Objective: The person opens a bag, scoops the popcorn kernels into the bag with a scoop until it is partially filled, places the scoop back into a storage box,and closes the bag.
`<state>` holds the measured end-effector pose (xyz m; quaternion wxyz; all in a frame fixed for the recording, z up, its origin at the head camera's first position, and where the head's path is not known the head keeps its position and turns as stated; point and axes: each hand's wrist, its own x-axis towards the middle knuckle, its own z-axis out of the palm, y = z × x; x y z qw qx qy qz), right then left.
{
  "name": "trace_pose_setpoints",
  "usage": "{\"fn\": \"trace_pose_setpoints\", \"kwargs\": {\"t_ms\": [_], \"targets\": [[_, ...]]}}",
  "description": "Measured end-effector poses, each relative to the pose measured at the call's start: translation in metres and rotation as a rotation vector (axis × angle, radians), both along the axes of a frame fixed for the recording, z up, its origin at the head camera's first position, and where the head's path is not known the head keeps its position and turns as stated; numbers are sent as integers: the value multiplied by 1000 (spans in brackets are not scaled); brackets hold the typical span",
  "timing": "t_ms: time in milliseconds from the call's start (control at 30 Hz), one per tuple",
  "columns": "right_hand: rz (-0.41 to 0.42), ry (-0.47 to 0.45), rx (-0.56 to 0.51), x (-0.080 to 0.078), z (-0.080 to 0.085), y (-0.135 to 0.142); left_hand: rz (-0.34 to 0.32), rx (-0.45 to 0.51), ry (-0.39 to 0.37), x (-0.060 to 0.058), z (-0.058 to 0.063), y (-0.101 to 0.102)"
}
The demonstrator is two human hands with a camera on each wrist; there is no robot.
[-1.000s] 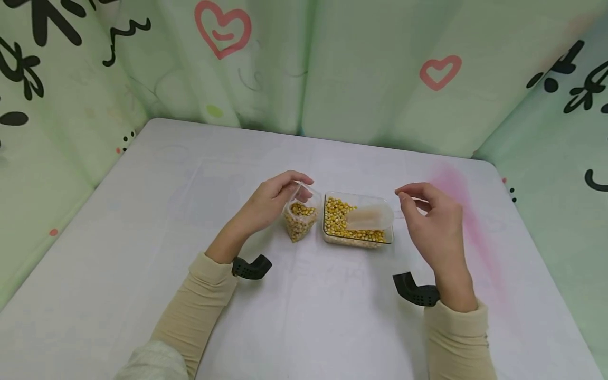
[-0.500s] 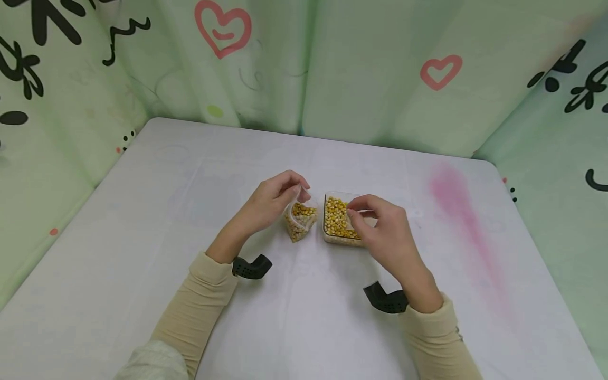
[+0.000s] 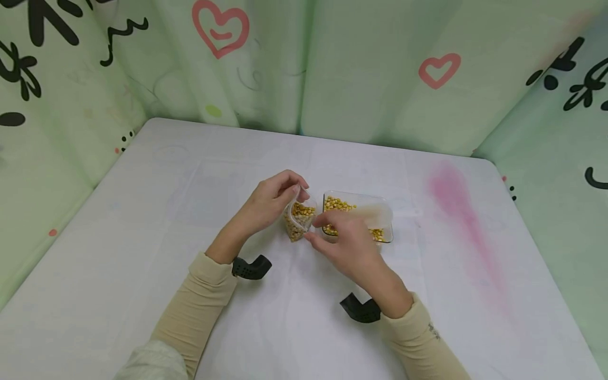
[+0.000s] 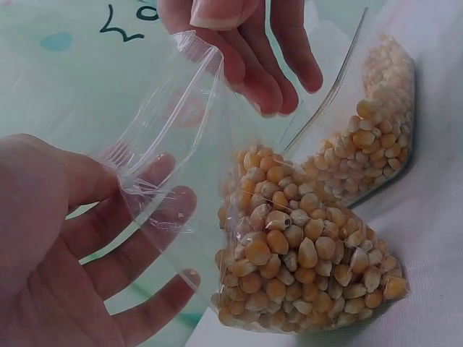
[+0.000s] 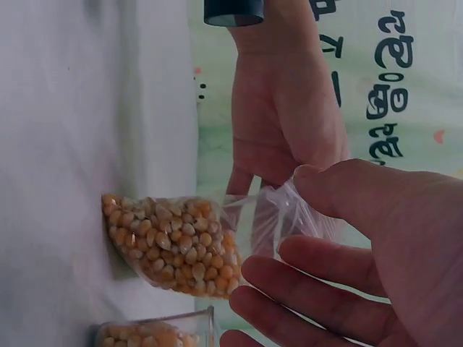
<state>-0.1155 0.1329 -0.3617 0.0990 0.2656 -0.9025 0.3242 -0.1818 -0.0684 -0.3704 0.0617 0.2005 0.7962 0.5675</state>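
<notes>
A clear zip bag (image 3: 304,210) partly filled with yellow corn kernels (image 4: 289,246) stands on the table. My left hand (image 3: 273,203) pinches one side of the bag's mouth between thumb and fingers. From the other side, my right hand (image 3: 349,245) has its thumb and index finger spread at the bag's edge. In the right wrist view, my right thumb (image 5: 322,188) overlaps the clear upper part of the bag, the other fingers (image 5: 311,289) apart below it. Close behind this hand is a clear rectangular container (image 3: 390,235) of corn kernels, partly covered by it.
A pale translucent scoop-like piece (image 3: 377,215) lies over the kernels at the container's right side. The white-covered table (image 3: 285,316) ends at green curtains (image 3: 361,95) at the back and sides. A black wrist mount (image 3: 253,267) sits on each arm.
My right hand has moved left, from beside the container across it to the bag, its thumb and fingers spreading apart. My left hand has stayed at the bag's mouth.
</notes>
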Motion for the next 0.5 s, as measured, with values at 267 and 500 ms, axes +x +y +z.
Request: {"fn": "trace_pose_setpoints", "kwargs": {"t_ms": [267, 500], "targets": [[-69, 175, 84, 4, -7, -13, 10, 9, 11, 0, -1, 2], [-102, 300, 128, 6, -8, -16, 31, -11, 16, 0, 0, 0]]}}
